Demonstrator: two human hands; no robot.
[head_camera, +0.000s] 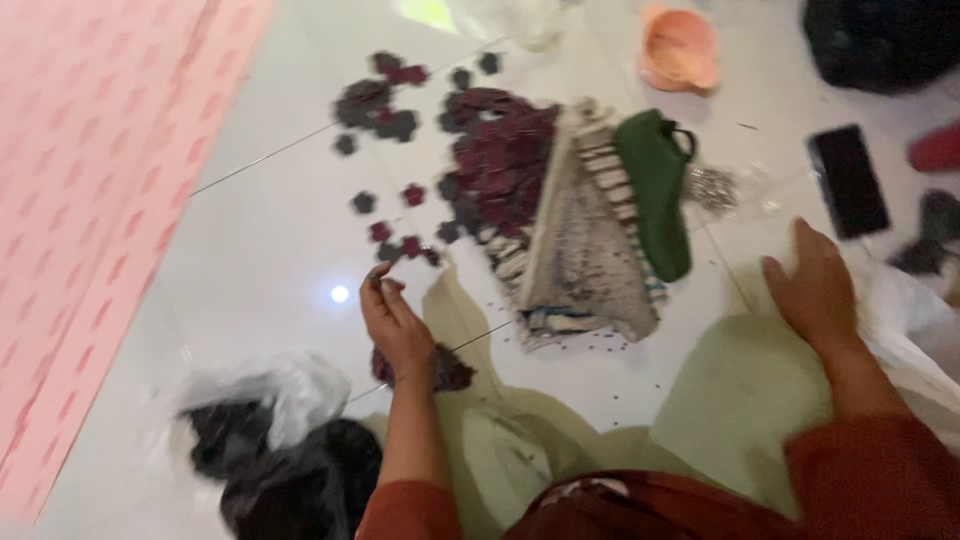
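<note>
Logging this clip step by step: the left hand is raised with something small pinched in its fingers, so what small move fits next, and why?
Probably lower the left hand and set the small piece it pinches among the loose dark red and grey flower-shaped pieces on the floor just ahead. The main heap lies further off, and the right hand rests flat, holding nothing.

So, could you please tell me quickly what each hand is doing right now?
Left hand: fingers pinched on a small dark piece, raised above the white floor.
Right hand: open, flat, resting on pale green cloth, holding nothing.
</note>
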